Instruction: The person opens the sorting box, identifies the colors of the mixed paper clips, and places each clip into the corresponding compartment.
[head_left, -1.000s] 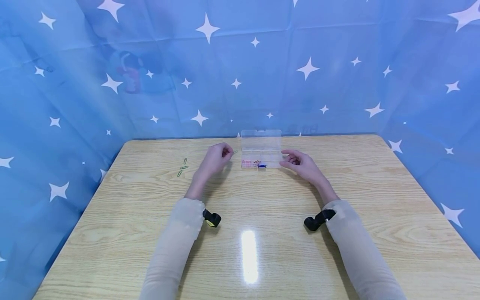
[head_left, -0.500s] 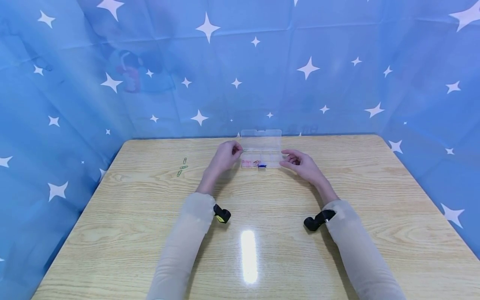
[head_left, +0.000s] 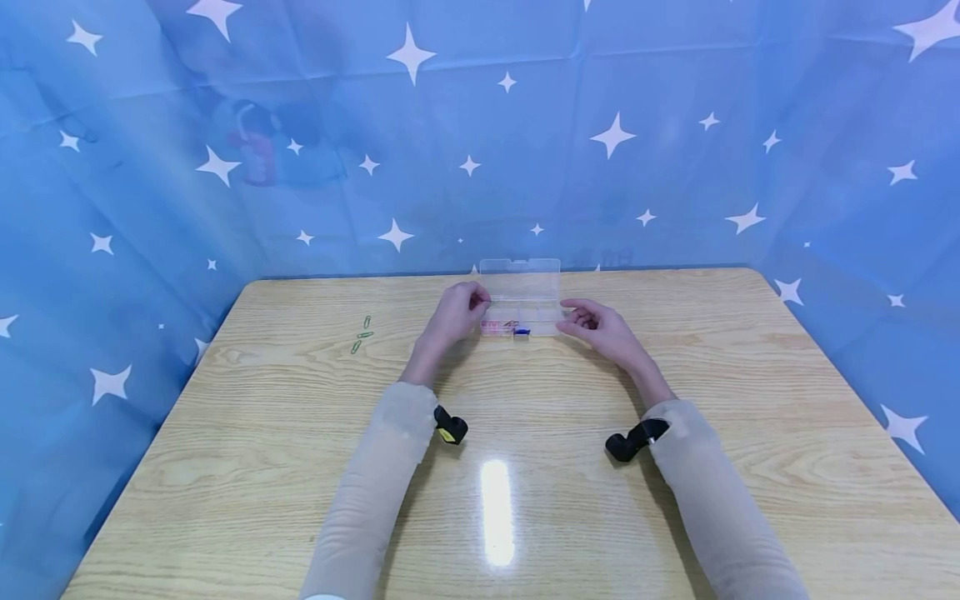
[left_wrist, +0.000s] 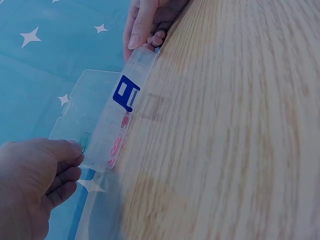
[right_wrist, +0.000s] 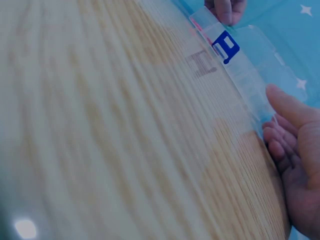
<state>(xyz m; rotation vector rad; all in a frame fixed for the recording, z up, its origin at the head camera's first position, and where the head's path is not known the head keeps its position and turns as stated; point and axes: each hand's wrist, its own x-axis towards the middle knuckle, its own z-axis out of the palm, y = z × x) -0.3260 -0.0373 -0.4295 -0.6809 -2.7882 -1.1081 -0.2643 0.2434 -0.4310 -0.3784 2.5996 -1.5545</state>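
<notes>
A clear plastic compartment box [head_left: 543, 327] stands near the table's back edge, its transparent lid [head_left: 520, 271] raised behind it. My left hand [head_left: 457, 311] is at the box's left end, over the rear compartments. It pinches a green paper clip [left_wrist: 85, 142] between thumb and finger, best seen in the left wrist view. My right hand [head_left: 603, 331] holds the right end of the box, with the thumb at the front corner and the other fingers curled at the side. Pink paper clips [head_left: 491, 327] and red ones [head_left: 511, 325] lie in front compartments. A blue latch [head_left: 522, 332] is on the front wall.
Several green paper clips [head_left: 365, 335] lie on the wooden table [head_left: 555, 500], left of my left hand. A blue curtain with white stars [head_left: 450, 125] hangs right behind the table. Black wrist cameras [head_left: 627, 446] sit on both forearms.
My left hand has moved right with the green paper clip, from beside the box to its left rear compartments. The right hand and the box stay in place.
</notes>
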